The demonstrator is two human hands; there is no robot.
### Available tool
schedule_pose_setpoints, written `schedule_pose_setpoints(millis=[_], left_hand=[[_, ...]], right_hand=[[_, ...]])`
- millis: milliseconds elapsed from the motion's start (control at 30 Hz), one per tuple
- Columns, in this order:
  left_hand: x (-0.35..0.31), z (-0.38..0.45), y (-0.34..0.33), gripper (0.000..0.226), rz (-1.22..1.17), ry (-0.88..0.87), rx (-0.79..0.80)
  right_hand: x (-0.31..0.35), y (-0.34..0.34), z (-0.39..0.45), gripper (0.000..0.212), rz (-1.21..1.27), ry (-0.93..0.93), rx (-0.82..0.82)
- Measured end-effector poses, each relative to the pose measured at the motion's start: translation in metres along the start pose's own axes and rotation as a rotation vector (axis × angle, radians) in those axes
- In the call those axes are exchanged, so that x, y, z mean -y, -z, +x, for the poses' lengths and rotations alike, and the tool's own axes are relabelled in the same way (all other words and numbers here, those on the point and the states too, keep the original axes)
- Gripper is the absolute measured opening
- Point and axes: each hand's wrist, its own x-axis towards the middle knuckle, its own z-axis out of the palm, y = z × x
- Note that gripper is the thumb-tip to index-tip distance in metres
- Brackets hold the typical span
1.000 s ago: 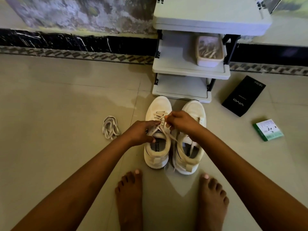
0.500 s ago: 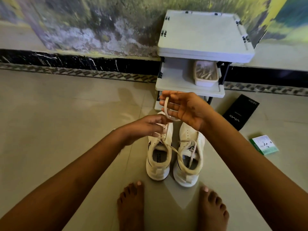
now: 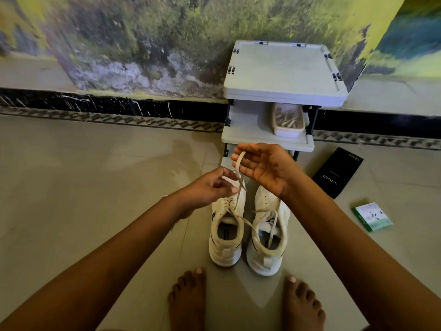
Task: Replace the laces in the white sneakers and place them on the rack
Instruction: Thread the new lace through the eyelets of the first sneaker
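A cream flat lace is pinched by the left hand above 2 white mesh sneakers. It is draped over the straightened fingers of the upturned right hand.

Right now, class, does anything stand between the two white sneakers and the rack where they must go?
Nothing visible does. The white sneakers stand on the floor just before the rack, toes toward it. On the middle shelf only a small tub sits, at its right side. The right hand and left hand hold the lace above the sneakers.
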Motion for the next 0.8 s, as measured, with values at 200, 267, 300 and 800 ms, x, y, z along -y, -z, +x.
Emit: schedule_pose_setpoints(millis=[200, 267, 300, 800], left_hand=[[0.007, 0.001, -0.006, 0.013, 0.037, -0.040, -0.008], [0.010, 0.001, -0.002, 0.018, 0.045, -0.054, -0.039], [0.012, 0.000, 0.001, 0.019, 0.045, -0.066, -0.056], [0.031, 0.006, 0.010, 0.017, 0.549, -0.054, -0.436]], right_hand=[[-0.003, 0.006, 0.000, 0.019, 0.029, -0.004, -0.015], [-0.003, 0.010, 0.000, 0.019, 0.022, 0.013, -0.036], [-0.003, 0.012, 0.001, 0.019, -0.004, 0.027, -0.057], [-0.065, 0.057, 0.013, 0.026, -1.696, -0.012, -0.277]])
